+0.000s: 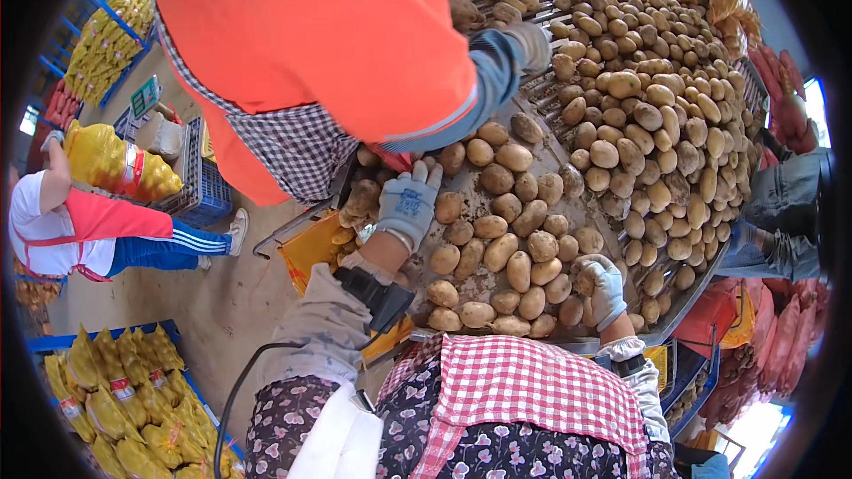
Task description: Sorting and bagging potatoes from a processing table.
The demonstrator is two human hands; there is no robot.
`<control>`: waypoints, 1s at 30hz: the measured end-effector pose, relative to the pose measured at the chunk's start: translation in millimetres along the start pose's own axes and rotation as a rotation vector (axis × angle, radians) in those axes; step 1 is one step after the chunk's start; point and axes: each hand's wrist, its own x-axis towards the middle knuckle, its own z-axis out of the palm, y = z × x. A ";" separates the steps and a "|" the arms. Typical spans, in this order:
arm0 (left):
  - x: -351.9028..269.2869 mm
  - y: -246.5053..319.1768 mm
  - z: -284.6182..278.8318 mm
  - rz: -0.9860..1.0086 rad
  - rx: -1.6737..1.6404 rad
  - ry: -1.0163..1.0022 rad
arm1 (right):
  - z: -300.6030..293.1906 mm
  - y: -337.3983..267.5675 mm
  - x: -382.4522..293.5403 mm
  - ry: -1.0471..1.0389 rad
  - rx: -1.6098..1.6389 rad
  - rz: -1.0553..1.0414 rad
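Many loose potatoes [530, 219] lie on a metal sorting table [459, 209] in front of me. My left hand [407, 206], in a pale work glove, is at the table's left side, palm down with its fingers spread, beside potatoes near the side edge; nothing shows in its grasp. At the near right, my gloved right hand [602, 289] has its fingers curled at a potato [583, 283]; whether it grips that potato cannot be told. An orange bag [313, 246] with potatoes in it hangs below the left side. A larger heap of potatoes [665, 120] covers the slatted right part.
A co-worker in an orange top [319, 26] stands close at the upper left, one gloved hand [529, 46] over the slats. Another person [86, 219] holds a filled yellow net bag [120, 163] near blue crates [203, 189]. Someone's legs [779, 213] are at the right edge.
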 end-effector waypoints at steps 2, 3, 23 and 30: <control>24.8 6.6 13.6 -0.074 0.032 -0.011 | -4.7 3.2 8.1 -0.025 -0.051 0.023; 31.9 10.4 16.9 -0.145 0.071 -0.030 | -4.4 3.0 9.3 -0.047 -0.075 0.077; -53.8 -17.4 -21.0 -0.239 -0.179 0.492 | 42.0 -8.5 -14.2 -0.216 0.462 0.314; -97.6 8.4 -27.6 0.093 -0.598 0.525 | 49.7 -7.1 -17.3 -0.088 0.313 0.346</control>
